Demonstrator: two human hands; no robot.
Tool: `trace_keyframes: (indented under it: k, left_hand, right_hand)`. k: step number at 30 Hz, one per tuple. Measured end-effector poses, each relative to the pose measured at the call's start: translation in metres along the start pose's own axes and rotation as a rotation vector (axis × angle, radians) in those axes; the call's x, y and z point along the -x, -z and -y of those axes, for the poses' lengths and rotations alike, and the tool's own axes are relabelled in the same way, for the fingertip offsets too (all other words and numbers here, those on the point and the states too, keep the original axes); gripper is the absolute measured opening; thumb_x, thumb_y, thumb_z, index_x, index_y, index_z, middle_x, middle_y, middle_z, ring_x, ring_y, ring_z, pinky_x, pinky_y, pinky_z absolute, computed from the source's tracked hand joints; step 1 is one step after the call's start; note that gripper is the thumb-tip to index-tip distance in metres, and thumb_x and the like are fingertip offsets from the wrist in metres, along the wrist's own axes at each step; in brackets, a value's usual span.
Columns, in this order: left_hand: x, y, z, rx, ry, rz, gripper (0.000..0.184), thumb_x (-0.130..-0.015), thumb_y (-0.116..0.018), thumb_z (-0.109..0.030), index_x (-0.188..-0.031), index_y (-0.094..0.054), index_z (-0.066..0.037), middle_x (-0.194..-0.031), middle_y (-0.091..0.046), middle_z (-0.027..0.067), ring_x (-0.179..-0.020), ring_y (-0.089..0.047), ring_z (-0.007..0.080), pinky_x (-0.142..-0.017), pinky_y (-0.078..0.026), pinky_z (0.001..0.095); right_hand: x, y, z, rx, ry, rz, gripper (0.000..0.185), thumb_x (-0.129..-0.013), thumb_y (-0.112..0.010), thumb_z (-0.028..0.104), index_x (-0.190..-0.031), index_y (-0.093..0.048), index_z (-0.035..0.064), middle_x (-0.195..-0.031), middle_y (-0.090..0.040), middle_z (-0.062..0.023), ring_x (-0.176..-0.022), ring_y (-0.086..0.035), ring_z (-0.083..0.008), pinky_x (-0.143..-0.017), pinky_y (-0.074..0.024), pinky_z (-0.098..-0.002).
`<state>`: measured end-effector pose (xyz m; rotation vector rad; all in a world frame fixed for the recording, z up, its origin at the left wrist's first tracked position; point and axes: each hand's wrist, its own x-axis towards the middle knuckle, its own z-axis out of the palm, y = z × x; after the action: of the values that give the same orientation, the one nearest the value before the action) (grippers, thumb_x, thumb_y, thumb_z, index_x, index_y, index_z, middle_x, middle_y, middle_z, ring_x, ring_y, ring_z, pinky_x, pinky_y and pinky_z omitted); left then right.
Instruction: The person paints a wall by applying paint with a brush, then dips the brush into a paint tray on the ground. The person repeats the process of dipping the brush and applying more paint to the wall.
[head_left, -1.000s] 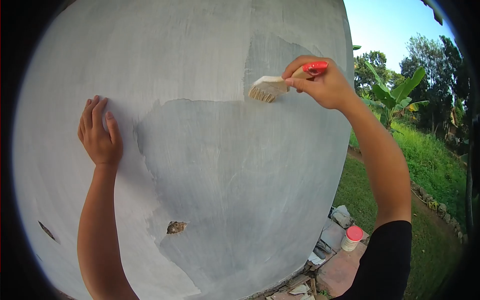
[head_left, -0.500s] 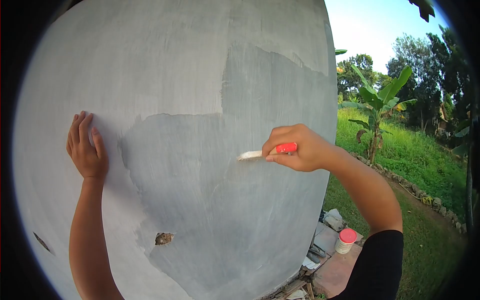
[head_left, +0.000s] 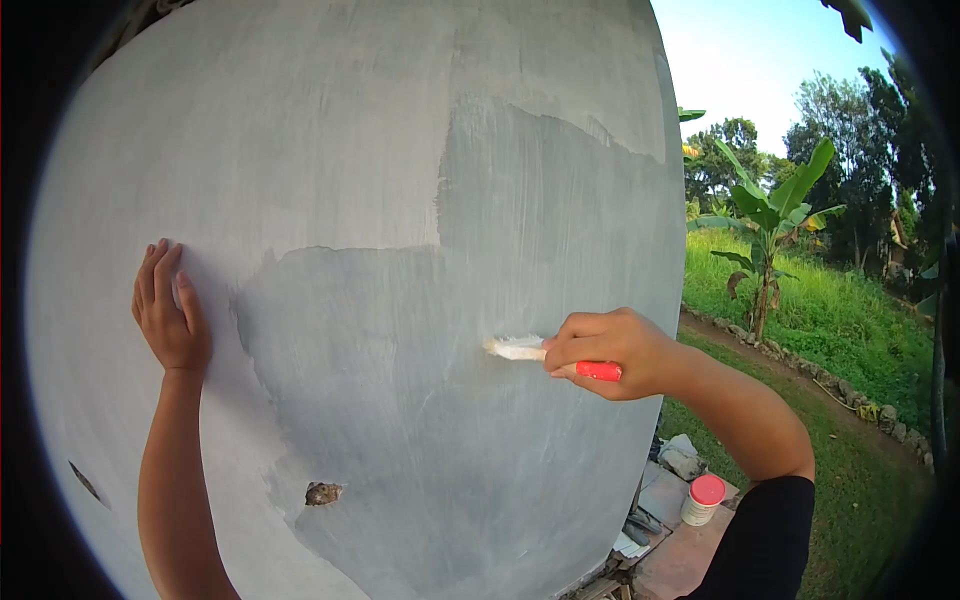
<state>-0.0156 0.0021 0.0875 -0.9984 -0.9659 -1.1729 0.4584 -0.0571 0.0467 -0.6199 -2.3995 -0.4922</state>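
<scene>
The right hand (head_left: 612, 350), fingers (head_left: 580, 350) clamped on the brush (head_left: 517, 349) up-right of the hole (head_left: 322, 493), could streak the wall (head_left: 350, 180) through uneven pressure.

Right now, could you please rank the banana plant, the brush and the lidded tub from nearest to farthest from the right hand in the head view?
1. Brush: in the grip of the right hand, bristles pointing left.
2. Lidded tub: below and to the right, on the paving.
3. Banana plant: upper right, farther off in the background.
</scene>
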Motion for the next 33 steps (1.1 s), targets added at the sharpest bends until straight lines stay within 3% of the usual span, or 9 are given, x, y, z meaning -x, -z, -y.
trace_keyframes:
  k: [4,11,15,17,20,24,26,28,33]
  left_hand:
    - [0.002,-0.008,0.009,0.016,-0.013,-0.015,0.034,-0.095,-0.034,-0.024,-0.117,-0.056,-0.01,-0.125,-0.054,0.0073,-0.124,-0.044,0.0251,-0.103,-0.03,0.0384]
    - [0.001,0.003,0.002,0.062,0.088,-0.041,0.036,-0.095,-0.033,-0.024,-0.111,-0.059,-0.006,-0.119,-0.058,0.0099,-0.119,-0.048,0.0282,-0.101,-0.036,0.041]
    - [-0.007,-0.007,0.015,0.049,0.053,-0.07,0.034,-0.095,-0.033,-0.022,-0.108,-0.06,-0.004,-0.116,-0.059,0.0109,-0.115,-0.051,0.0293,-0.097,-0.04,0.0413]
    - [0.0,0.0,0.014,0.052,0.067,-0.069,0.033,-0.094,-0.034,-0.021,-0.107,-0.06,-0.004,-0.115,-0.059,0.0112,-0.115,-0.051,0.0297,-0.096,-0.041,0.0413]
    - [-0.007,0.0,0.006,0.018,0.079,-0.058,0.032,-0.094,-0.035,-0.02,-0.105,-0.06,-0.004,-0.113,-0.059,0.0118,-0.113,-0.052,0.0304,-0.095,-0.042,0.0415]
    - [-0.007,-0.004,0.013,0.055,0.044,-0.086,0.031,-0.094,-0.035,-0.02,-0.105,-0.06,-0.004,-0.111,-0.059,0.0121,-0.111,-0.053,0.0304,-0.094,-0.042,0.0414]
    - [-0.005,0.003,0.007,0.045,0.042,-0.08,0.031,-0.094,-0.036,-0.02,-0.105,-0.06,-0.004,-0.111,-0.059,0.0122,-0.111,-0.054,0.0305,-0.094,-0.042,0.0413]
    - [-0.007,0.006,-0.001,-0.01,0.077,-0.073,0.03,-0.093,-0.037,-0.019,-0.106,-0.06,-0.004,-0.112,-0.059,0.0121,-0.111,-0.054,0.0303,-0.094,-0.042,0.0413]
    - [-0.004,-0.001,0.011,0.038,0.061,-0.058,0.03,-0.093,-0.037,-0.019,-0.107,-0.059,-0.005,-0.114,-0.058,0.0111,-0.114,-0.051,0.0295,-0.097,-0.039,0.041]
  right_hand:
    - [-0.026,0.037,-0.022,-0.154,-0.158,-0.031,0.009,-0.077,-0.068,0.008,-0.085,-0.066,0.0058,-0.08,-0.063,-0.0065,-0.068,-0.058,-0.0182,-0.064,-0.0457,-0.0275]
    - [-0.088,0.114,-0.076,0.441,0.236,-0.597,0.007,-0.08,-0.063,0.003,-0.085,-0.064,0.0076,-0.083,-0.062,-0.006,-0.071,-0.06,-0.0212,-0.061,-0.0464,-0.0297]
    - [-0.036,0.043,-0.062,0.425,0.293,-0.309,0.022,-0.066,-0.067,0.004,-0.084,-0.057,0.0123,-0.082,-0.053,-0.0054,-0.073,-0.059,-0.0248,-0.061,-0.047,-0.0359]
    - [0.008,0.01,-0.031,0.366,0.31,0.018,0.025,-0.066,-0.068,0.008,-0.089,-0.058,0.0146,-0.096,-0.059,-0.0029,-0.078,-0.062,-0.021,-0.058,-0.05,-0.0322]
    - [0.034,0.003,-0.023,0.133,0.226,0.247,0.02,-0.072,-0.066,0.008,-0.09,-0.059,0.0135,-0.093,-0.059,-0.0027,-0.074,-0.062,-0.0207,-0.057,-0.0496,-0.0317]
    - [-0.004,0.06,-0.064,-0.071,0.062,-0.192,0.007,-0.079,-0.063,0.01,-0.086,-0.063,0.0078,-0.077,-0.06,-0.0073,-0.065,-0.057,-0.0202,-0.059,-0.0442,-0.0321]
    - [-0.024,0.098,-0.066,0.144,-0.005,-0.383,0.004,-0.081,-0.064,0.006,-0.084,-0.065,0.0047,-0.078,-0.063,-0.0051,-0.07,-0.059,-0.0155,-0.063,-0.0468,-0.0294]
    - [-0.04,0.117,-0.082,0.284,0.19,-0.593,0.006,-0.081,-0.065,0.006,-0.086,-0.065,0.004,-0.08,-0.064,-0.0046,-0.072,-0.059,-0.0152,-0.066,-0.0471,-0.0277]
    - [-0.073,0.138,-0.083,0.266,0.169,-0.608,0.008,-0.081,-0.067,0.009,-0.088,-0.065,0.0047,-0.081,-0.064,-0.0042,-0.072,-0.058,-0.0152,-0.069,-0.047,-0.0258]
